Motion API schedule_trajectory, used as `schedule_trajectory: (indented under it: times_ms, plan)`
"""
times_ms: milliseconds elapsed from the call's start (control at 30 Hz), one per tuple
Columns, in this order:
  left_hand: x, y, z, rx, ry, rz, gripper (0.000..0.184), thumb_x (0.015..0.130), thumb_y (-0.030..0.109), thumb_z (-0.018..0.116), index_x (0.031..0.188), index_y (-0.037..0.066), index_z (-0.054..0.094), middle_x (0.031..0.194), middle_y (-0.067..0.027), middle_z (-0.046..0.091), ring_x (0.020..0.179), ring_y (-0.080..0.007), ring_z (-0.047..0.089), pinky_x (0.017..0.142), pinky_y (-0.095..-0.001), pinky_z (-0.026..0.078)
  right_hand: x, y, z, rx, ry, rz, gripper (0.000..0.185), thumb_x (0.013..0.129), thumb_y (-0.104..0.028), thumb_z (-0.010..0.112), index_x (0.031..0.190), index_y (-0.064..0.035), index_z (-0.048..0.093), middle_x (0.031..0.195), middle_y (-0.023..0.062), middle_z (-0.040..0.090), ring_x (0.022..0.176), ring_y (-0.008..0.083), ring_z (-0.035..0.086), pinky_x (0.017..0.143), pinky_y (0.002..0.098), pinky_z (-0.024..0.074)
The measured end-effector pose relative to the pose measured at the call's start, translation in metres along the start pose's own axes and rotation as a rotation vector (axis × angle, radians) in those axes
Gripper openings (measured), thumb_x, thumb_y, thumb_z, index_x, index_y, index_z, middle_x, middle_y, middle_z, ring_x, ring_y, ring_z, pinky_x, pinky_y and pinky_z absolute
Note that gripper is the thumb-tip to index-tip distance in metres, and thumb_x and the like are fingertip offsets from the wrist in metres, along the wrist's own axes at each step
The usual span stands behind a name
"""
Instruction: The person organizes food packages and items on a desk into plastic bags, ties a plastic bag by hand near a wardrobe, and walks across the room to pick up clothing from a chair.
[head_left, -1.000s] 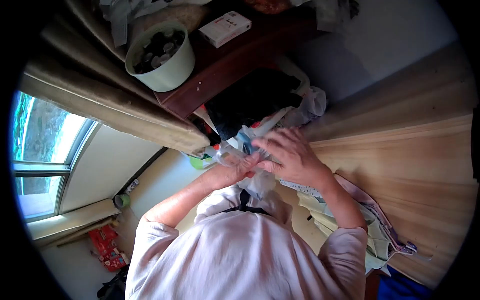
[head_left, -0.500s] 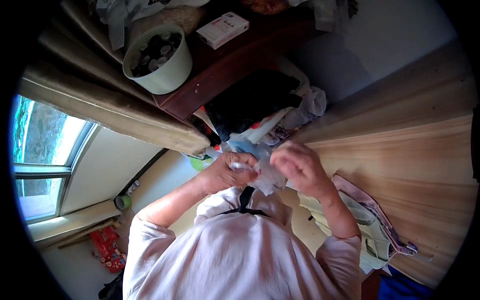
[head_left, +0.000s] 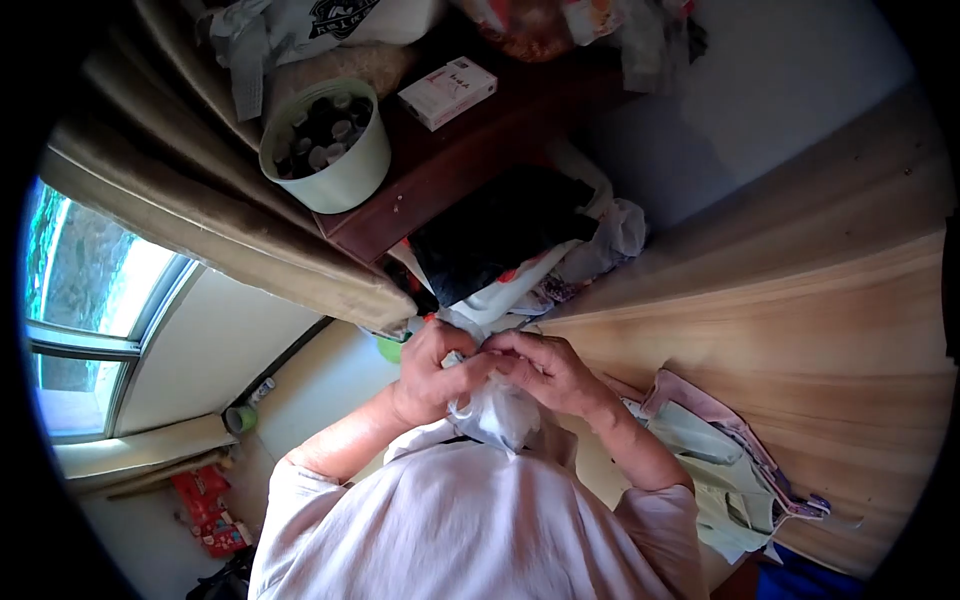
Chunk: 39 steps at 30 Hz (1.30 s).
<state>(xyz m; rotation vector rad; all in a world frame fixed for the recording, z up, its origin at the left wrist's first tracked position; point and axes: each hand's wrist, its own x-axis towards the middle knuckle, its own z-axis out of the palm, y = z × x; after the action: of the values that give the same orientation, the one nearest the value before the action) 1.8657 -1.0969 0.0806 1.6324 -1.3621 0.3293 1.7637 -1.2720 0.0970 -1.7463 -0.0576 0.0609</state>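
A translucent white plastic bag (head_left: 500, 412) hangs bunched in front of my chest, its upper part gathered between my hands. My left hand (head_left: 437, 372) is closed around the bag from the left, with a crumpled bit of it poking out by the thumb. My right hand (head_left: 545, 370) pinches the bag from the right, fingertips close to my left thumb. More of the pale plastic (head_left: 462, 325) shows just beyond my fingers. What the bag holds cannot be made out.
A dark wooden table (head_left: 365, 235) carries a pale green tub (head_left: 335, 180) of small bottles and a white box (head_left: 448, 92). Below its edge lies a black bag (head_left: 500, 235). A curtain (head_left: 230, 245) borders the left, a wooden panel (head_left: 800, 330) the right, with a hanging fabric organizer (head_left: 715, 480) nearby.
My right hand, apart from the bag half a second ago, has come left and down onto it. The bag now hangs lower between both hands, and the view has tilted slightly up.
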Motion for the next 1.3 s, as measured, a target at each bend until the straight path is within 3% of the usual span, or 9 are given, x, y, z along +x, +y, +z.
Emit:
schedule_trajectory:
  times_ms: [167,500,600,733,833,967,1000,1167,1300]
  plan:
    - [-0.006,-0.005,-0.008,0.040,-0.120,0.134,0.022,0.060,0.010,0.071,0.079,0.016,0.062,0.074,0.0016,0.051,0.063,-0.0173,0.051,0.049,-0.0314,0.038,-0.003,-0.007,0.000,-0.451,0.006,-0.266,0.021,0.078,-0.006,0.064,0.099,-0.0040,0.059,0.082,0.0104,0.060,0.075,0.0302,0.059,0.077,0.0413,0.0489]
    - [0.062,0.002,-0.037,-0.098,-0.381,0.178,0.011,0.074,0.014,0.068,0.071,0.011,0.058,0.066,-0.0014,0.051,0.062,-0.0217,0.051,0.053,-0.0374,0.036,0.005,-0.048,-0.021,-1.013,0.246,-0.607,0.014,0.073,-0.013,0.062,0.084,-0.0106,0.054,0.074,0.0036,0.047,0.065,0.0202,0.054,0.079,0.0374,0.0405]
    - [0.051,-0.006,-0.043,-0.579,-0.333,-0.117,0.012,0.081,0.011,0.066,0.075,0.004,0.059,0.067,-0.0065,0.055,0.063,-0.0262,0.053,0.059,-0.0362,0.041,0.001,-0.049,-0.033,-0.919,0.228,-0.515,0.010,0.076,-0.012,0.059,0.083,-0.0087,0.052,0.074,0.0081,0.051,0.065,0.0257,0.057,0.070,0.0397,0.0461]
    - [-0.008,-0.007,-0.036,-0.777,-0.302,-0.898,0.020,0.090,0.013,0.062,0.076,0.001,0.058,0.065,-0.0015,0.052,0.060,-0.0136,0.051,0.058,-0.0304,0.042,-0.026,0.017,-0.031,-0.618,0.105,-0.196,0.011,0.085,-0.009,0.051,0.094,-0.0030,0.055,0.091,0.0146,0.063,0.081,0.0354,0.063,0.067,0.0426,0.0524]
    - [-0.022,-0.003,-0.026,-0.859,-0.277,-0.989,0.022,0.094,0.017,0.060,0.079,0.001,0.058,0.069,0.0009,0.050,0.068,-0.0091,0.049,0.061,-0.0275,0.041,-0.027,0.030,-0.025,-0.493,0.077,-0.048,0.024,0.089,-0.008,0.053,0.112,-0.0020,0.055,0.104,0.0172,0.063,0.090,0.0347,0.063,0.074,0.0387,0.0534]
    - [0.009,0.007,-0.011,-0.938,-0.251,-0.596,0.014,0.096,0.011,0.058,0.089,-0.002,0.059,0.081,-0.0059,0.055,0.079,-0.0134,0.051,0.071,-0.0277,0.042,-0.020,0.004,-0.013,-0.217,-0.057,-0.004,0.074,0.081,-0.015,0.070,0.144,-0.0089,0.032,0.137,0.0155,0.046,0.108,0.0320,0.059,0.085,0.0400,0.0514]
    - [0.020,0.015,-0.010,-0.930,-0.234,-0.600,0.014,0.095,0.012,0.059,0.090,-0.001,0.060,0.083,-0.0074,0.056,0.079,-0.0169,0.052,0.071,-0.0306,0.043,-0.015,0.004,-0.008,-0.439,0.019,-0.265,0.077,0.078,-0.013,0.071,0.144,-0.0094,0.032,0.141,0.0154,0.041,0.115,0.0344,0.055,0.094,0.0394,0.0484]
    - [0.029,0.011,0.000,-0.728,-0.350,-0.269,0.012,0.092,0.012,0.060,0.095,0.001,0.063,0.094,-0.0099,0.063,0.091,-0.0261,0.059,0.087,-0.0386,0.046,-0.012,0.017,0.000,-0.445,0.232,-0.086,0.064,0.075,-0.004,0.064,0.136,-0.0084,0.043,0.125,0.0164,0.055,0.111,0.0367,0.057,0.095,0.0379,0.0469]
    - [0.051,0.023,-0.030,-0.464,0.055,-0.016,0.020,0.081,0.011,0.066,0.100,0.003,0.062,0.111,-0.0129,0.058,0.111,-0.0349,0.056,0.095,-0.0485,0.042,0.007,-0.016,-0.040,-0.541,0.518,-0.241,0.049,0.077,-0.013,0.065,0.123,-0.0052,0.051,0.117,0.0185,0.058,0.103,0.0329,0.060,0.089,0.0386,0.0477]
